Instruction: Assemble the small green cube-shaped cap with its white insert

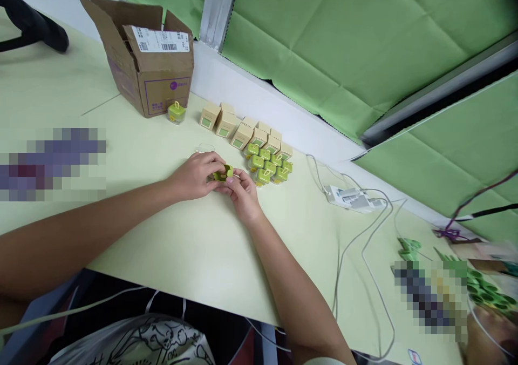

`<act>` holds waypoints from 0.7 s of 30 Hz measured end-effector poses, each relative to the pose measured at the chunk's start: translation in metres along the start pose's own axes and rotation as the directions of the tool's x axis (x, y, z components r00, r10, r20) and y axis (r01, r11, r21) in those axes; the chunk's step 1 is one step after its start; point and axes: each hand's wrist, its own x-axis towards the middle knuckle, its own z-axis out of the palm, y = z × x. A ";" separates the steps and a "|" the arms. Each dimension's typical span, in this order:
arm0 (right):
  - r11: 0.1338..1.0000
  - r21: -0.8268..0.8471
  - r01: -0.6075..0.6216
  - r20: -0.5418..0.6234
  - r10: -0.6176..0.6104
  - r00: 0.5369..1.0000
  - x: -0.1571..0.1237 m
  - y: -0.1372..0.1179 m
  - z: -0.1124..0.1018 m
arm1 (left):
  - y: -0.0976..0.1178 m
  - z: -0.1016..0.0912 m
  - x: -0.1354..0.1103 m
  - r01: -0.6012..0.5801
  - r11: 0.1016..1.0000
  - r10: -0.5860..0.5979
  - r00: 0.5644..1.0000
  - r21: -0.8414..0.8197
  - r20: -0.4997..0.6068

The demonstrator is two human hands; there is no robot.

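Just above the table, both my hands meet around a small green lid-like piece [226, 175]. My left hand [196, 176] has its fingers closed on the piece's left side. On the other side, my right hand [245, 197] grips it between thumb and fingers. The fingers cover much of the piece. Behind my left hand stands a clear plastic cup-like part [205, 148], partly hidden. Past my right hand, several small clear boxes with green lids and loop handles [264, 176] stand grouped. Another such box [176, 112] stands apart.
An open cardboard box [168, 87] stands at the back left. Several small cartons [242, 136] line the wall. A white power strip [350, 198] with loose cables lies to the right. At the lower right edge, another person's hand [489, 330] is near green parts [488, 289].
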 end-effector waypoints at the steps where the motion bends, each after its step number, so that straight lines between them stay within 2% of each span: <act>1: 1.000 -0.010 0.008 -0.001 -0.008 1.000 0.000 0.001 0.000 | 0.000 0.000 0.000 0.001 1.000 -0.001 1.000 0.000 0.001; 7: 0.999 -0.003 0.034 -0.021 -0.034 0.999 0.000 0.002 0.000 | 0.005 -0.003 0.000 -0.020 1.000 0.019 1.000 -0.007 -0.017; 11: 1.000 -0.009 0.020 0.010 -0.020 1.000 0.000 0.002 -0.001 | 0.007 -0.006 0.001 -0.016 0.999 0.016 1.000 -0.030 0.011; 21: 1.000 -0.007 0.019 0.046 -0.018 0.999 0.001 0.004 -0.005 | 0.004 -0.003 0.001 -0.050 0.998 0.050 0.999 -0.031 -0.008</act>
